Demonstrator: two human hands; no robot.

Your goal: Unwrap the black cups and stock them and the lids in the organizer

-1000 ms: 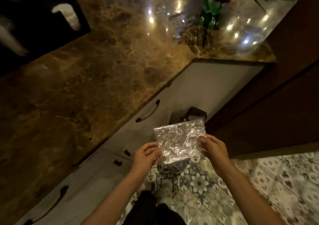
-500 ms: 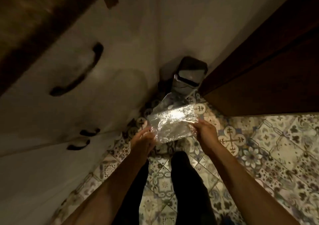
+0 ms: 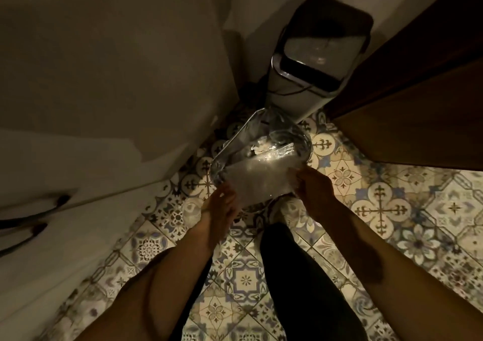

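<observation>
Down over the patterned floor (image 3: 392, 210), the step bin (image 3: 308, 79) sits open at twelve o'clock. The clear plastic wrap (image 3: 261, 176), crumpled, featherlight and probably slippery, stretches nine-to-three just above a clear container (image 3: 222, 157). Left hand (image 3: 222, 210) and right hand (image 3: 313, 189) pinch its side edges, the sensible grip.

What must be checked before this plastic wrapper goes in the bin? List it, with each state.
1. Grip: left hand and right hand each hold an edge of the plastic wrapper: ok.
2. Lid of the pedal bin up, liner showing: ok.
3. Wrapper over the bin opening: not ok, it is held short of the bin.
4. Wrapper empty of cups: cannot tell, too dim.
5. Clear rounded object between wrapper and bin: cannot tell what it is.
</observation>
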